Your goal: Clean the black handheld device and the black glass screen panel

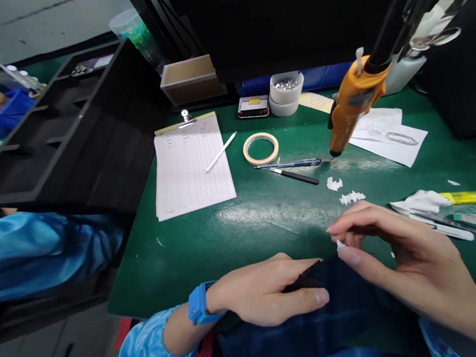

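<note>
My left hand [270, 293], with a blue wrist strap [198, 305] on its wrist, is closed on a dark, glossy flat panel [354, 295], thumb on top. The panel lies at the near edge of the table, and its lower outline merges with dark shadow. At the panel's far right corner, my right hand [409, 248] pinches a small white scrap [340, 245] between thumb and index finger. Just beyond that hand, torn white scraps [352, 197] lie on the green table [195, 250].
An orange electric screwdriver [350, 105] hangs over the table. Around it are a tape roll [261, 149], a pen [298, 163], a black-handled knife [298, 178], a clipboard [191, 167] and papers [387, 132]. A yellow cutter [467, 197] lies right. A co-worker's blue sleeve [29, 251] shows left.
</note>
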`<move>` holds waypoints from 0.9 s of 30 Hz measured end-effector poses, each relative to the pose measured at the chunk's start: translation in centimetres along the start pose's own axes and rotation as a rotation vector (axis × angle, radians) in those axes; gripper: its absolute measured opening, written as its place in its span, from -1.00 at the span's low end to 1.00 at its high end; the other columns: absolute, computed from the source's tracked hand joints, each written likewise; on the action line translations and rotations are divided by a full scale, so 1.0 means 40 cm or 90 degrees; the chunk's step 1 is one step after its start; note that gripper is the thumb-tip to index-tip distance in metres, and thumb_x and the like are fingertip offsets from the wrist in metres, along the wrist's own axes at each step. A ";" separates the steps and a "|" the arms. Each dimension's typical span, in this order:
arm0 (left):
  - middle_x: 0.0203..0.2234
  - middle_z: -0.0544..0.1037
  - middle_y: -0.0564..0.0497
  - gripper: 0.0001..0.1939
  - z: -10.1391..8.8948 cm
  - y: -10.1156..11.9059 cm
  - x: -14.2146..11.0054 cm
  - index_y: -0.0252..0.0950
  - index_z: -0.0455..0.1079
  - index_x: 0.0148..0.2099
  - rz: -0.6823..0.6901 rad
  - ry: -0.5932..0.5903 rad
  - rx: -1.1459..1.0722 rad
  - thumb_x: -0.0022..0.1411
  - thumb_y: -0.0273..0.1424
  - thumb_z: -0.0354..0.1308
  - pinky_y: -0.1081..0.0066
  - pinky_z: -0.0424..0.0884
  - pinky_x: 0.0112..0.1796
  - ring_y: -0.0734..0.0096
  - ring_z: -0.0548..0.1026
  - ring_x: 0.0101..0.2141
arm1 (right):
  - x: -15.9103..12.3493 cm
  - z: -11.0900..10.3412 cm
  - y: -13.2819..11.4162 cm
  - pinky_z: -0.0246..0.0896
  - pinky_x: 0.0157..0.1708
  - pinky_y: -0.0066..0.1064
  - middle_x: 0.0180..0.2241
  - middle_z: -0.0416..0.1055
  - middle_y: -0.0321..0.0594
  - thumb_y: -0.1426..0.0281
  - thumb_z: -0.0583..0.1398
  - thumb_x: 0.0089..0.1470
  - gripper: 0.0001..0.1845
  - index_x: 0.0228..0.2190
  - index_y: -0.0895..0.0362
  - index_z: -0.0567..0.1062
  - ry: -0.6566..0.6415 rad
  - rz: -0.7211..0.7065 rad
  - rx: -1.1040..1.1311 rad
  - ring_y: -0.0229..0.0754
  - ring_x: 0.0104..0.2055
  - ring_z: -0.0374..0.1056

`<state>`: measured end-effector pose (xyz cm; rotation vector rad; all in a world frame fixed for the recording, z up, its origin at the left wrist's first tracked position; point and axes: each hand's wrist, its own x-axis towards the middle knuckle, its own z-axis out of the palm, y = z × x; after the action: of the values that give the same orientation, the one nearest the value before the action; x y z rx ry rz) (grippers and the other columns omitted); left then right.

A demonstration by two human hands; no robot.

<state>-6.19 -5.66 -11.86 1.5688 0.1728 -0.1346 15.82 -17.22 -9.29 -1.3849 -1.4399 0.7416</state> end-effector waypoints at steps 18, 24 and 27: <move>-0.48 0.28 0.20 -0.56 0.010 -0.017 0.016 -0.20 0.25 -0.17 -0.028 0.010 -0.010 0.64 0.03 0.11 0.36 0.23 -0.37 0.44 0.26 -0.45 | 0.032 -0.031 0.028 0.56 -0.22 -0.37 -0.25 0.63 -0.20 0.02 0.40 0.44 -0.64 -0.31 -0.03 0.66 -0.086 0.078 0.014 -0.09 -0.19 0.61; -0.46 0.27 0.18 -0.55 0.012 -0.023 0.020 -0.19 0.24 -0.20 -0.039 0.010 -0.042 0.61 0.03 0.16 0.36 0.25 -0.34 0.42 0.25 -0.42 | 0.025 -0.031 0.038 0.55 -0.08 -0.35 -0.19 0.63 -0.21 0.20 0.37 0.48 -0.77 -0.27 -0.02 0.63 -0.059 -0.006 -0.027 -0.10 -0.09 0.62; -0.39 0.29 0.14 -0.63 0.013 -0.024 0.025 -0.20 0.25 -0.23 -0.039 0.038 -0.096 0.58 -0.10 0.18 0.36 0.29 -0.28 0.40 0.24 -0.36 | 0.014 -0.018 0.051 0.52 0.02 -0.29 -0.05 0.57 -0.17 0.39 0.31 0.51 -0.91 -0.15 -0.01 0.59 -0.020 -0.103 -0.167 -0.10 -0.01 0.59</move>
<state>-5.39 -6.14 -13.00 1.4192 0.2715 -0.1196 17.32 -16.46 -10.78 -1.4355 -1.6986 0.4862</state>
